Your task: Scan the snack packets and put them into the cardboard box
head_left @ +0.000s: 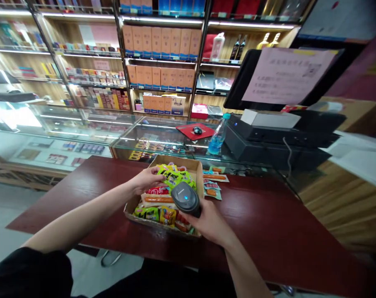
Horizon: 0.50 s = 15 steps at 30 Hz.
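Observation:
My right hand (208, 221) is wrapped round the handle of a dark grey barcode scanner (183, 196), which has a small blue light on top. The scanner's head is over a cardboard box (198, 167) of packaged snacks. At the box's left side, my left hand (147, 180) has its fingers closed on the edge of a bright green snack packet (174, 176). A sausage in clear wrapping (158, 199), a red packet (157, 190) and more green and yellow packets (167, 215) lie in the box. The scanner hides part of the contents.
Several packaged sausages (214, 177) lie on the dark red table (253, 223), right of the box. Behind is a glass counter (163, 124) with a blue-capped bottle (217, 134), a mouse (197, 130) on a red pad and a monitor (250, 74). Stocked shelves (163, 60) line the wall.

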Available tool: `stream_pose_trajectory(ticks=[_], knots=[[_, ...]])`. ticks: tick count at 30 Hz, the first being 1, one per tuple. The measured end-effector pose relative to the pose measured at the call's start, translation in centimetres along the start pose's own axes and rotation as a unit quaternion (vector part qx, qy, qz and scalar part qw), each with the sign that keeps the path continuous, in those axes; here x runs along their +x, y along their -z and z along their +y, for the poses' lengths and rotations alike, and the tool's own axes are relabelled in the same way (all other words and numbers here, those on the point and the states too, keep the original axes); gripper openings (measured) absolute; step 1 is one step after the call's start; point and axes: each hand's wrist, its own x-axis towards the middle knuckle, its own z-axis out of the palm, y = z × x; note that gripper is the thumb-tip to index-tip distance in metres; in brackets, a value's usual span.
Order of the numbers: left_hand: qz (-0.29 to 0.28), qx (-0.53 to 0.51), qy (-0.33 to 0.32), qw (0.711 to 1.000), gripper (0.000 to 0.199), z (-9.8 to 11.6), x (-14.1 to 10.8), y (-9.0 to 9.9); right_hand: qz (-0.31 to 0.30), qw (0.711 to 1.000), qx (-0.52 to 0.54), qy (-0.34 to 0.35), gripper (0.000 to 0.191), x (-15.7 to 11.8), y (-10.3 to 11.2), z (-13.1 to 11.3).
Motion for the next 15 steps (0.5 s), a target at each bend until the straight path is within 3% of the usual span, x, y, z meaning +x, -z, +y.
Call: stream_pose_trajectory(ticks=[5, 11, 15], knots=[[-0.003, 0.003, -0.003, 1.000, 0.025, -0.48, 0.27, 0.86, -0.004, 1.000, -0.004, 0.002, 0.030, 0.47, -0.26, 0.03], [-0.037, -0.023, -0.009, 0.999, 0.027, -0.64, 0.51, 0.60, -0.002, 1.000, 0.008, 0.012, 0.031, 0.67, -0.06, 0.19], [-0.008, 0.102, -0.053, 0.993, 0.035, -0.81, 0.88, 0.78, 0.009, 1.000, 0.013, 0.012, 0.032, 0.60, 0.34, 0.17]])
